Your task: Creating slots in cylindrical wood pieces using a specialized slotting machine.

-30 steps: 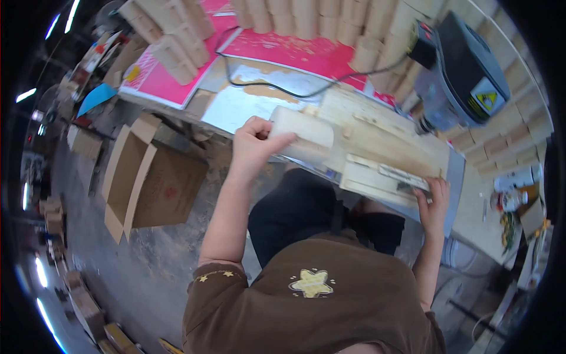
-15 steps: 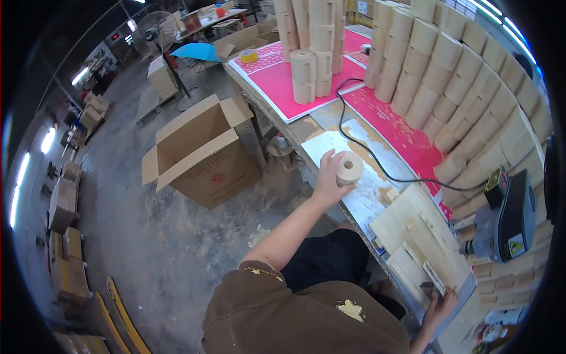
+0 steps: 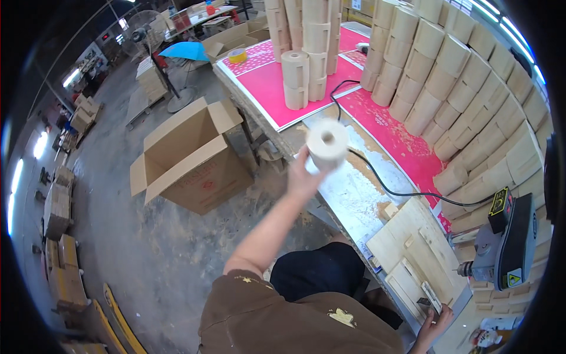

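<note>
My left hand is closed round a pale wooden cylinder with a round hole in its top, held up above the white-smeared bench board. The moving cylinder is slightly blurred. At the lower right, my right hand grips the near end of a short pale bar on a flat wooden jig; its fingers are partly hidden. A small dark metal piece lies beside the bar. Beyond the left hand, similar wooden cylinders stand stacked on a pink sheet.
A drill-like power tool stands right of the jig, its black cable crossing the bench. Stacked wooden cylinders form a wall along the right. An open cardboard box is on the floor at left. Yellow tape lies at the far corner.
My left hand has raised the wooden cylinder and carried it away and slightly left, toward the stacked cylinders. My right hand stays at the bar on the jig.
</note>
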Demonstrator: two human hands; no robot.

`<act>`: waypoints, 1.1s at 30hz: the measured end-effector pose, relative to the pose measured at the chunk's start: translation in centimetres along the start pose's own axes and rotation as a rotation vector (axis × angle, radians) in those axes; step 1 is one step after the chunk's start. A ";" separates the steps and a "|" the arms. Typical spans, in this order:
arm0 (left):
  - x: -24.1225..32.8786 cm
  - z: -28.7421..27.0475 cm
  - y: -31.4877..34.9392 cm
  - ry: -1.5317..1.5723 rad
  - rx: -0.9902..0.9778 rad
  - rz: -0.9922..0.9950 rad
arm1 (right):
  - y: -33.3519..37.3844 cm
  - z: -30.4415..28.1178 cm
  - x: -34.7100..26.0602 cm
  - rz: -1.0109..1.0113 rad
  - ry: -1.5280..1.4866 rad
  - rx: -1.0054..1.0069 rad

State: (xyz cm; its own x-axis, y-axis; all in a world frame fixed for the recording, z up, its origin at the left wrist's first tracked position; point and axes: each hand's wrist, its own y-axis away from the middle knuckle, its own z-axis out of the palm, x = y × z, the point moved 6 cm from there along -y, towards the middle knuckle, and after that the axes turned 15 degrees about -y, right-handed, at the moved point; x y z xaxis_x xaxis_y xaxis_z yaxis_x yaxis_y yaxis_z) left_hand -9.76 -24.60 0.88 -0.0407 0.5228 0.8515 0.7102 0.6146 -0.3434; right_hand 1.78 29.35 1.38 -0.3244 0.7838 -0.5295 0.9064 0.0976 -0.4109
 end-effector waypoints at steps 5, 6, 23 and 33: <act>2.4 -5.3 -14.1 0.086 0.272 0.130 | 0.2 0.0 0.0 0.049 -0.019 0.030; 2.7 -6.0 -16.4 -0.039 0.312 0.108 | 0.2 0.0 0.0 0.059 -0.006 0.028; 0.7 -3.6 -29.9 -0.362 0.331 -0.052 | 0.1 0.0 -0.5 0.130 0.007 0.033; 1.1 -3.2 -30.4 -0.395 0.397 -0.027 | -0.8 -0.2 -2.0 -0.090 0.157 -0.023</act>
State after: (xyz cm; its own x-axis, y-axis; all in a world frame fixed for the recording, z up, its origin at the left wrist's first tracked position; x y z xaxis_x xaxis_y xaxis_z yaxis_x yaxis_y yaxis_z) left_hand -29.13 -44.60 13.49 -0.3696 0.6380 0.6755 0.3887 0.7665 -0.5112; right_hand 1.77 27.82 2.90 -0.3600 0.8574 -0.3677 0.8822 0.1846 -0.4331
